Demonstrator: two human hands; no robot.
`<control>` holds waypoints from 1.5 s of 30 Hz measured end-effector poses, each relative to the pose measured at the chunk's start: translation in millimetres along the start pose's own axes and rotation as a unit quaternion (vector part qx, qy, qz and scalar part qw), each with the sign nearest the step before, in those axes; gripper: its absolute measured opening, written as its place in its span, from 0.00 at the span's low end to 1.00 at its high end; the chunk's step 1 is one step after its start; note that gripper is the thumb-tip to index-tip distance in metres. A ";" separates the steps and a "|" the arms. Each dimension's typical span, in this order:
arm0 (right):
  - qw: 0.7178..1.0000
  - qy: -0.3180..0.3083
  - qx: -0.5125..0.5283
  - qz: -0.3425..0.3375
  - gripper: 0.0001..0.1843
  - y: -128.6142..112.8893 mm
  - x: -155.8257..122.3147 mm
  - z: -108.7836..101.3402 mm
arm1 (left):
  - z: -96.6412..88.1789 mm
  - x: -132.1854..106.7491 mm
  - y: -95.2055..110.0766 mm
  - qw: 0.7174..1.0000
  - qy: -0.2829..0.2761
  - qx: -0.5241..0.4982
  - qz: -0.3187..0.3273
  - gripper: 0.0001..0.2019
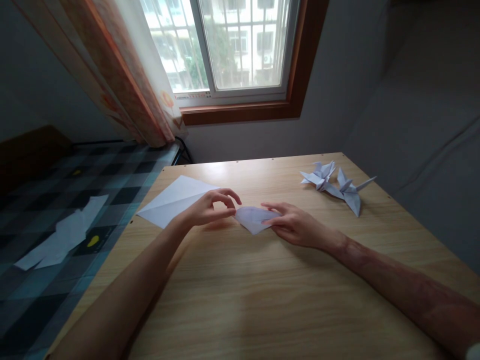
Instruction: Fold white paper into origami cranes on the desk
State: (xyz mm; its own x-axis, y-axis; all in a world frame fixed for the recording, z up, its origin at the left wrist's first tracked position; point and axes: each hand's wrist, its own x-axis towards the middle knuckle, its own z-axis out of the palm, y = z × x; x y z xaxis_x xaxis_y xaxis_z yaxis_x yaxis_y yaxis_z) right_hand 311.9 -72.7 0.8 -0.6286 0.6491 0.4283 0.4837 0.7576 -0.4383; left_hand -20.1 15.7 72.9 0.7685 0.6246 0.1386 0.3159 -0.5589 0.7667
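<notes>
A small folded white paper (252, 220) was on or just over the pale wood-grain tabletop (240, 290), the right hand (294, 225) grasping its right end. I couldn't tell whether the left hand (207, 207) pinched its left corner. Left of it lay a larger creased white paper sheet (174, 197).

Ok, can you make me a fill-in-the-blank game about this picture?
The right hand holds a small shape folded from white ____.
The larger creased sheet lies closer to the ____ hand.
In this view, the folded birds sit toward the ____ side of the table.
Daylight comes through the ____ beside the curtain.
Missing words: paper; left; right; window.
</notes>
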 end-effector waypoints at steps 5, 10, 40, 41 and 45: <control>1.000 0.007 -0.008 0.002 0.16 7.7 0.8 -2.4 | 5.0 -1.9 11.0 0.994 -0.023 0.097 0.041 0.08; 1.000 0.011 0.008 -0.007 0.13 16.9 1.3 -4.1 | 5.5 -0.4 19.2 0.993 -0.029 0.118 0.002 0.03; 0.989 0.006 0.143 0.043 0.13 35.1 -2.6 -3.4 | -22.7 -13.4 21.9 0.986 -0.052 0.146 -0.055 0.03; 0.989 0.007 0.141 0.043 0.13 34.8 -2.6 -3.2 | -22.7 -14.0 20.5 0.986 -0.050 0.148 -0.064 0.03; 0.992 0.011 0.124 0.033 0.13 34.5 -2.0 -2.3 | -21.5 -14.0 18.4 0.983 -0.053 0.151 -0.087 0.04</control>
State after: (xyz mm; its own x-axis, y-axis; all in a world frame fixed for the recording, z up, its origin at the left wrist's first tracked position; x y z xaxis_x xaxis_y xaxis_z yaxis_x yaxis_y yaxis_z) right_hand 331.2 -47.7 -13.3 -0.5867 0.6994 0.4081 0.3567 0.6756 -0.6452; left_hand -37.0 8.3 98.6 0.7370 0.6735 -0.0561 0.5862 -0.5958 0.5490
